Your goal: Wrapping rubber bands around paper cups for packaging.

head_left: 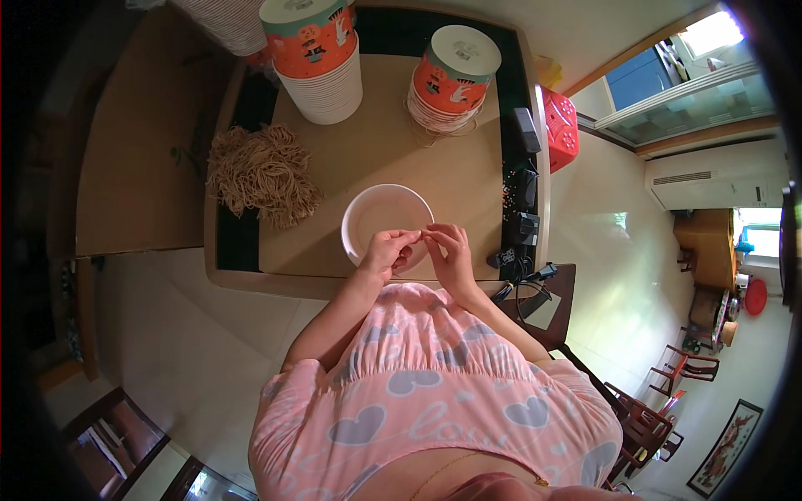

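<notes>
left hand [387,253] and right hand [451,253] together, fingers [422,235] pinched

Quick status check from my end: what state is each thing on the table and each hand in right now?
white bowl: upright, looks empty, under the hands
left hand: fingers pinched, meeting the right hand; anything held is too small to tell
right hand: fingertips pinched at the left hand
twine bundle: loose heap, untouched
left bowl stack: upright, orange lidded tub on top
right bowl stack: upright, tub on top tilted

bowl [376,213] on table [334,167] | twine bundle [263,175] left — cup stacks [322,58] behind
</notes>
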A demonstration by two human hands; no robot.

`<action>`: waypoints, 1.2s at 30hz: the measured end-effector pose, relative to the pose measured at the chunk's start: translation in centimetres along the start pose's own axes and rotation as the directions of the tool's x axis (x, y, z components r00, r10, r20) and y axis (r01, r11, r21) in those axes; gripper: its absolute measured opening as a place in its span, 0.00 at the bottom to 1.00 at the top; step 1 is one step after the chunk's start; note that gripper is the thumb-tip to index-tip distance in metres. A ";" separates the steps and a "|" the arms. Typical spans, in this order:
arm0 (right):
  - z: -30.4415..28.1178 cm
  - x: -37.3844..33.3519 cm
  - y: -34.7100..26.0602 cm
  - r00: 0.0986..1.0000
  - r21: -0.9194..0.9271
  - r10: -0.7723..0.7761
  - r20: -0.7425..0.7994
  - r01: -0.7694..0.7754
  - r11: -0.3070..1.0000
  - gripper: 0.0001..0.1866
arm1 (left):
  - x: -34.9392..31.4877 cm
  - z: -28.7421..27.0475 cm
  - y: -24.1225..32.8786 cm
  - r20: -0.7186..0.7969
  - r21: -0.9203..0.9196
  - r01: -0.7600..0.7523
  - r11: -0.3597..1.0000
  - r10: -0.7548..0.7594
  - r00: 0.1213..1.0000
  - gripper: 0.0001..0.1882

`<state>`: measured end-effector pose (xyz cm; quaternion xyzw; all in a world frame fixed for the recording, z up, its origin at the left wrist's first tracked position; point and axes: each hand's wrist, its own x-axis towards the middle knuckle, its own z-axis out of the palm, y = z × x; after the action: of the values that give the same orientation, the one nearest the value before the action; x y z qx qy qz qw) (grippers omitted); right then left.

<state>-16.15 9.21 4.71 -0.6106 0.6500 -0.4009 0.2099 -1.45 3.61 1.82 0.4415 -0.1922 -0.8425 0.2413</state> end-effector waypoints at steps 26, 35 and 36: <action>-0.7 1.0 1.0 0.966 0.154 0.179 0.189 -0.209 0.966 0.05 | -0.2 -0.2 -0.8 0.106 0.628 -0.521 0.577 0.601 0.793 0.05; -0.6 1.0 1.2 0.974 0.128 0.155 0.165 -0.177 0.976 0.04 | -2.1 1.4 0.4 0.138 0.708 -0.461 0.535 0.535 0.834 0.03; -0.7 1.0 1.2 0.974 0.130 0.158 0.164 -0.180 0.975 0.04 | -2.0 1.3 0.3 0.137 0.708 -0.460 0.535 0.535 0.834 0.03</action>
<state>-17.55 8.36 4.41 -0.5649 0.6511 -0.3795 0.3361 -1.50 4.66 3.92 0.4661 -0.6100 -0.5724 0.2882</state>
